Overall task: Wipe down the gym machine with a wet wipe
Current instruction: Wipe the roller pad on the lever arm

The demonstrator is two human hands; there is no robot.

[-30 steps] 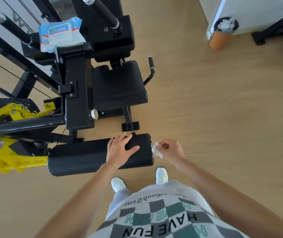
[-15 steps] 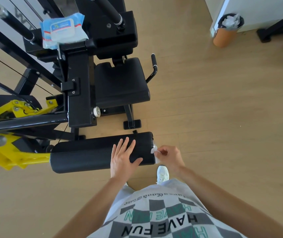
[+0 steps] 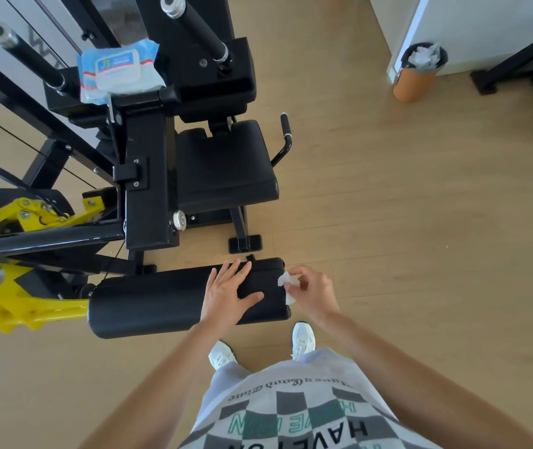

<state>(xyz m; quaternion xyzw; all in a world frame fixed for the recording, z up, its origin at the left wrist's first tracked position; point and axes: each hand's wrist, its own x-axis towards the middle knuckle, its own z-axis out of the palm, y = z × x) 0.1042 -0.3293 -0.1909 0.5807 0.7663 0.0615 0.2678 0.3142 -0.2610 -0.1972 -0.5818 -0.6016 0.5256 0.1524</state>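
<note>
A black gym machine (image 3: 148,176) with yellow brackets stands in front of me. Its long black roller pad (image 3: 148,303) lies crosswise just ahead of my feet. My left hand (image 3: 226,293) rests flat on top of the pad near its right end, fingers spread. My right hand (image 3: 312,291) pinches a crumpled white wet wipe (image 3: 288,285) against the pad's right end face. The black seat (image 3: 223,163) sits beyond the pad.
A blue pack of wet wipes (image 3: 118,71) lies on the machine's upper frame. An orange bin (image 3: 419,72) holding used wipes stands at the far right by a white wall. Yellow metal arms (image 3: 16,296) jut out at left. Wooden floor extends to the right.
My right hand has brought the wipe from just off the pad onto its right end face. My left hand has stayed flat on the pad, shifting slightly.
</note>
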